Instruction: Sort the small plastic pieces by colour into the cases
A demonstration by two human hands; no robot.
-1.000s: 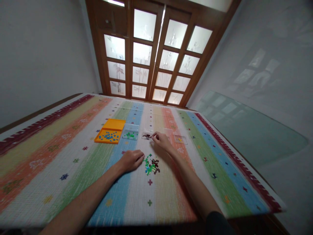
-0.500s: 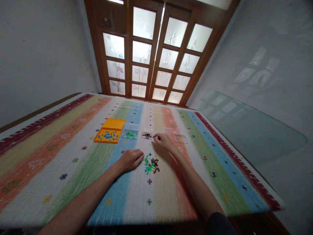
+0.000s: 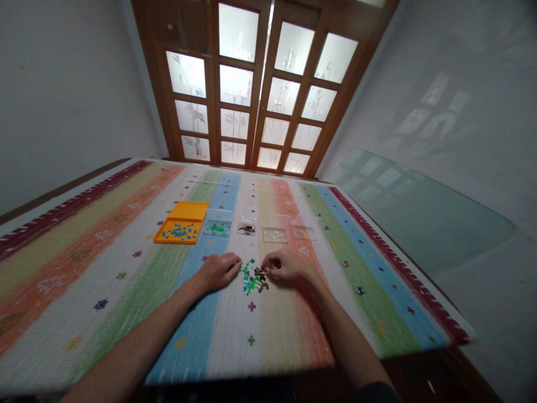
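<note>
Pile of small pieces (image 3: 254, 279) lies loose on the striped tablecloth (image 3: 235, 347), between your two hands; green and dark brown dominate, with some blue and pale bits mixed in. Your right hand (image 3: 287, 266) is at its right edge, thumb and fingertips drawn narrow beside the brown pieces (image 3: 263, 285); whether one is pinched there, cannot tell. Your left hand (image 3: 220, 271) rests left of the pile, fingers loosely curled; palm hidden, contents cannot be told.

Handling, judged by look: pieces probably hard plastic, so very light, stiff, not fragile. Expect them to skid or flick away under a hard, off-centre press. Best hold: thumb and index tips on two opposite sides of one piece, light squeeze. Where pieces overlap, take from the outer edge, so that neighbours are not dragged along. The cloth weave should give some grip beneath.

Beyond the pile, left to right: orange box (image 3: 188, 211) with blue pieces, then clear boxes with green (image 3: 216, 234), brown (image 3: 246, 233), pale (image 3: 275, 242) and yellow pieces (image 3: 305, 239). Thin-walled and likely light; if shifting one, hold opposite side walls
</note>
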